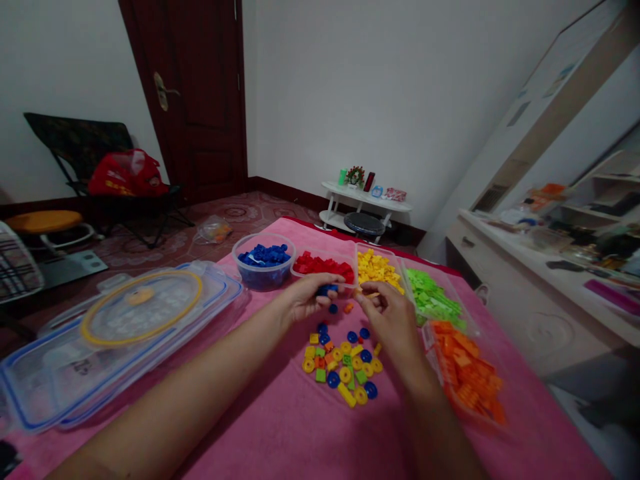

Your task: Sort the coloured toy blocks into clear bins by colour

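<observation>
White walls (350,80), dark wooden door (200,100)

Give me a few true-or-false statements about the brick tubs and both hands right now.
1. The left hand holds small blue plastic pieces. True.
2. The round clear plastic tub holds red bricks. False: it holds blue bricks.
3. The mixed pile of small coloured plastic pieces lies on the pink cloth. True.
4. The orange plastic bricks sit left of the left hand. False: they lie in a tub beyond the right hand.
</observation>
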Tool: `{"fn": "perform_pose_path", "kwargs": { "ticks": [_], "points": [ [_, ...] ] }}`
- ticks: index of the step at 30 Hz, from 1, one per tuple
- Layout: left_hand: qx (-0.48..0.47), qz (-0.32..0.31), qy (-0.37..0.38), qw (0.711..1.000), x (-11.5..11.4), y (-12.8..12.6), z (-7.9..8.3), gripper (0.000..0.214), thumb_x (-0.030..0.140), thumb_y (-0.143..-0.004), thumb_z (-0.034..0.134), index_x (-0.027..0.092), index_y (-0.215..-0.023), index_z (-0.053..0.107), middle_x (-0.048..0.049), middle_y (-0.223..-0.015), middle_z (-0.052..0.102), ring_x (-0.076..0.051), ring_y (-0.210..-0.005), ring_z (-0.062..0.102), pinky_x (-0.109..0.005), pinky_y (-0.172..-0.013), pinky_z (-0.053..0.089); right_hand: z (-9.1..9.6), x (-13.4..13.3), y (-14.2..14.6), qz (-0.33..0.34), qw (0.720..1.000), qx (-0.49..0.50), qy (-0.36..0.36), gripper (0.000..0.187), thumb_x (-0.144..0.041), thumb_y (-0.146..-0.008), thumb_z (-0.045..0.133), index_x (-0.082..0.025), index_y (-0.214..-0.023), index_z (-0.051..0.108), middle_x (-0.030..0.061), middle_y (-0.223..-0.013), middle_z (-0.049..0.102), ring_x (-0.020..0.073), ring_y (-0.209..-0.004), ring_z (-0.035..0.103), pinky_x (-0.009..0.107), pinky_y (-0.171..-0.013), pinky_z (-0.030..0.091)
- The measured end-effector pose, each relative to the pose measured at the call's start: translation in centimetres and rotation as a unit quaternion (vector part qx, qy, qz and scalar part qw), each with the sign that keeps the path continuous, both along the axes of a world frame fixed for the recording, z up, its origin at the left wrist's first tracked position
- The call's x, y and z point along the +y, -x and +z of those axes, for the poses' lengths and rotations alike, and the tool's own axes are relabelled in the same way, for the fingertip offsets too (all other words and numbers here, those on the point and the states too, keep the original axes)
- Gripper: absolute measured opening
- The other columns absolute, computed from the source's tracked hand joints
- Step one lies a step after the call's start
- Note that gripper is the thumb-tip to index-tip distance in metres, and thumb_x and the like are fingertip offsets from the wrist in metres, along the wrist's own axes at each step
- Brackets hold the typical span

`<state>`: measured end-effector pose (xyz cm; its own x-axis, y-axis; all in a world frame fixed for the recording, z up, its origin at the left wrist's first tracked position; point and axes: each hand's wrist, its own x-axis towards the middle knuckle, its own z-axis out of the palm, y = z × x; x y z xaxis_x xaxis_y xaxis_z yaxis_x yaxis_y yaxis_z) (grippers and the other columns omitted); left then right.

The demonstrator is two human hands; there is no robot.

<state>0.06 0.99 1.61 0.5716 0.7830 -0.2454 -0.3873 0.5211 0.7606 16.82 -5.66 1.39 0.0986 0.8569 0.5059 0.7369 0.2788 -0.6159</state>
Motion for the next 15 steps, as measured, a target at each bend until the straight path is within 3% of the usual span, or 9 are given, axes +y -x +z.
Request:
{"fn": "perform_pose_path", "kwargs": {
  "ticks": [2, 4, 6, 7, 9, 10, 12, 13, 15],
  "points": [
    [0.045, 0.101, -0.113, 0.987, 1.3, 1.8, 1.2, 0.012, 0.017, -0.077, 0.061, 0.008, -0.084, 0.062, -0.0062, -0.074, 0.060, -0.003, -0.049, 0.046, -0.010, -0.036, 0.025, -0.1, 0.2, -0.7, 0.002, 1.000, -0.004, 0.013, 0.016, -0.029, -0.079, 0.058, -0.019, -0.086, 0.068, 0.0053, -0.085, 0.068, 0.0168, -0.070, 0.061, 0.030, -0.067, 0.047],
    [0.152, 0.228, -0.251, 0.928, 2.8, 4.0, 1.8, 0.017, 0.025, -0.077, 0.060, 0.010, -0.085, 0.064, -0.0047, -0.076, 0.062, -0.006, -0.053, 0.050, -0.013, -0.042, 0.034, -0.4, 0.4, -1.1, 0.009, 0.999, -0.009, 0.031, 0.016, -0.028, -0.079, 0.057, -0.019, -0.085, 0.069, 0.0050, -0.083, 0.068, 0.0168, -0.070, 0.061, 0.030, -0.066, 0.047],
    [0.303, 0.343, -0.371, 0.808, 4.1, 6.2, 1.9, 0.024, 0.030, -0.079, 0.056, 0.012, -0.091, 0.066, -0.0047, -0.077, 0.065, -0.011, -0.060, 0.056, -0.021, -0.055, 0.045, -0.9, 0.6, -1.2, 0.010, 0.999, -0.014, 0.045, 0.016, -0.026, -0.079, 0.056, -0.019, -0.084, 0.069, 0.0047, -0.082, 0.068, 0.0164, -0.069, 0.061, 0.029, -0.065, 0.047],
    [0.370, 0.369, -0.419, 0.743, 4.6, 7.0, 1.7, 0.027, 0.030, -0.079, 0.054, 0.013, -0.093, 0.067, -0.0064, -0.082, 0.067, -0.015, -0.069, 0.060, -0.026, -0.064, 0.049, -1.1, 0.7, -1.2, 0.012, 0.998, -0.018, 0.051, 0.016, -0.025, -0.078, 0.056, -0.019, -0.084, 0.069, 0.0044, -0.081, 0.069, 0.0161, -0.068, 0.061, 0.029, -0.064, 0.047],
    [0.468, 0.372, -0.493, 0.633, 5.2, 7.9, 1.2, 0.031, 0.029, -0.079, 0.054, 0.012, -0.099, 0.069, -0.0105, -0.095, 0.069, -0.022, -0.090, 0.062, -0.035, -0.084, 0.047, -1.7, 0.9, -1.1, 0.024, 0.997, -0.032, 0.065, 0.015, -0.022, -0.077, 0.055, -0.019, -0.083, 0.069, 0.0039, -0.080, 0.069, 0.0159, -0.069, 0.061, 0.028, -0.066, 0.046],
    [0.494, 0.359, -0.522, 0.596, 5.3, 8.0, 0.9, 0.031, 0.028, -0.078, 0.054, 0.012, -0.100, 0.069, -0.0119, -0.103, 0.068, -0.024, -0.099, 0.060, -0.037, -0.092, 0.044, -1.9, 0.9, -1.0, 0.033, 0.996, -0.043, 0.076, 0.015, -0.020, -0.076, 0.055, -0.019, -0.083, 0.069, 0.0037, -0.080, 0.069, 0.0158, -0.070, 0.061, 0.028, -0.066, 0.046],
    [0.512, 0.321, -0.564, 0.563, 4.9, 7.4, 0.6, 0.029, 0.026, -0.078, 0.055, 0.013, -0.099, 0.071, -0.0119, -0.108, 0.068, -0.024, -0.104, 0.059, -0.037, -0.097, 0.040, -2.3, 0.7, -0.6, 0.056, 0.990, -0.073, 0.109, 0.018, -0.016, -0.075, 0.055, -0.019, -0.084, 0.070, 0.0038, -0.081, 0.070, 0.0157, -0.072, 0.061, 0.027, -0.067, 0.045],
    [0.514, 0.293, -0.574, 0.567, 4.6, 6.8, 0.5, 0.027, 0.025, -0.077, 0.055, 0.014, -0.095, 0.072, -0.0105, -0.104, 0.069, -0.023, -0.101, 0.060, -0.035, -0.095, 0.042, -2.5, 0.6, -0.3, 0.068, 0.985, -0.090, 0.129, 0.020, -0.014, -0.074, 0.054, -0.019, -0.085, 0.070, 0.0038, -0.082, 0.070, 0.0155, -0.073, 0.062, 0.026, -0.066, 0.044],
    [0.509, 0.201, -0.577, 0.606, 3.8, 5.3, 0.3, 0.022, 0.023, -0.076, 0.056, 0.015, -0.088, 0.073, -0.0069, -0.090, 0.072, -0.019, -0.085, 0.064, -0.029, -0.083, 0.046, -2.8, 0.2, 0.6, 0.095, 0.973, -0.120, 0.173, 0.022, -0.013, -0.074, 0.055, -0.021, -0.086, 0.071, 0.0032, -0.082, 0.071, 0.0150, -0.073, 0.062, 0.024, -0.065, 0.042]
  ]
}}
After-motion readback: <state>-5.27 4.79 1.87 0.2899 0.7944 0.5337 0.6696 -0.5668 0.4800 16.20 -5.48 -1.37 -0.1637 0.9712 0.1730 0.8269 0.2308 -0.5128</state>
